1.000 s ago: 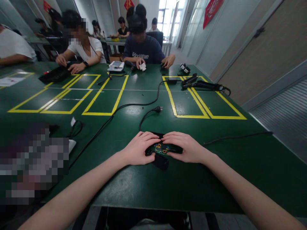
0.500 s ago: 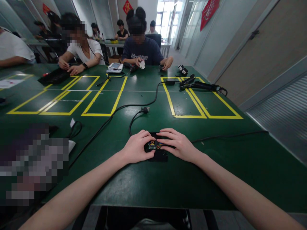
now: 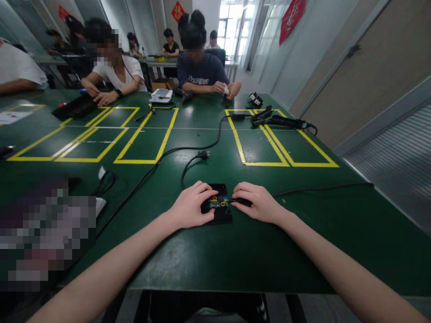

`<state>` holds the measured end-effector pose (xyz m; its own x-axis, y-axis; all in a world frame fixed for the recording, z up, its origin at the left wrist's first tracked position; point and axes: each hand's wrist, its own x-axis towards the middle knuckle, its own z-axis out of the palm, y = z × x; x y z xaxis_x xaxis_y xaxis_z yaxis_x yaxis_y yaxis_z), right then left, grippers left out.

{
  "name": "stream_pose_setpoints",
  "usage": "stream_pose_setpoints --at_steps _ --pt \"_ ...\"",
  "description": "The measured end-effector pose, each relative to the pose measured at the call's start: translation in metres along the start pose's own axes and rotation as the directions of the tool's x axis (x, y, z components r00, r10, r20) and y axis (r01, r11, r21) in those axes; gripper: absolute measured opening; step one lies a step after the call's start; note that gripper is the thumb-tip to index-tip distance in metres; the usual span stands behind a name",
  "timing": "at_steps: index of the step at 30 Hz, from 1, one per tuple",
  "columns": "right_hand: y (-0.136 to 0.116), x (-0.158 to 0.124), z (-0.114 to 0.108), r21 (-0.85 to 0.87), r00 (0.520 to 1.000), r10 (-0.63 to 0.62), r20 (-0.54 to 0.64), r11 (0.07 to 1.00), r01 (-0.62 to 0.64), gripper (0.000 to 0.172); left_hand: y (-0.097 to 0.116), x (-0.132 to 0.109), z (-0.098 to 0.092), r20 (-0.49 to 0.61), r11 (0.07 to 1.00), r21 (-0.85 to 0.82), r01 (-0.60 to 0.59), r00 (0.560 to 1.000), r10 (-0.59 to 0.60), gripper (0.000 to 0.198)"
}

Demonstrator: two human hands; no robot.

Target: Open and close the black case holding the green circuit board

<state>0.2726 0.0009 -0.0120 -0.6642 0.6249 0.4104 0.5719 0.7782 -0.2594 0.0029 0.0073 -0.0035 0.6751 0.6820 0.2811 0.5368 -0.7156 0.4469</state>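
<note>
We are gripping the case [image 3: 225, 217] on the table [image 3: 161, 264] with our left hand [image 3: 193, 205] and pinching a cable [image 3: 243, 201] at its edge with our right hand [image 3: 261, 204]. The board [image 3: 215, 204] is already sitting inside; nothing is covering it yet.

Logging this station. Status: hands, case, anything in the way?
Left hand holding case by left side; right hand pinching cable at its right. Case open, circuit board showing. Plug beyond, clear of both hands.

A circuit board [image 3: 218, 203] sits in a casing [image 3: 222, 218] near the table's [image 3: 218, 260] front edge; a plug [image 3: 203, 154] lies behind, a tool [image 3: 284, 121] toward the far right corner.
</note>
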Motion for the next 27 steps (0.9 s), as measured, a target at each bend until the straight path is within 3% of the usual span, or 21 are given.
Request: stream_pose_setpoints --at_steps 7,18,27 --pt "-0.001 0.001 0.006 -0.070 0.999 0.048 -0.024 0.996 -0.049 0.026 -0.003 0.000 -0.007 -0.034 0.998 -0.006 -0.055 0.998 0.055 0.057" --pt "-0.008 -0.001 0.004 0.037 0.989 0.147 -0.001 0.988 -0.147 0.026 -0.022 -0.003 -0.030 0.045 1.000 0.012 -0.008 0.999 0.008 0.041" --pt "-0.016 -0.001 0.004 -0.028 0.977 0.201 0.071 0.979 -0.200 0.055 -0.033 -0.003 -0.036 0.140 0.995 -0.096 0.027 0.990 -0.014 0.073"
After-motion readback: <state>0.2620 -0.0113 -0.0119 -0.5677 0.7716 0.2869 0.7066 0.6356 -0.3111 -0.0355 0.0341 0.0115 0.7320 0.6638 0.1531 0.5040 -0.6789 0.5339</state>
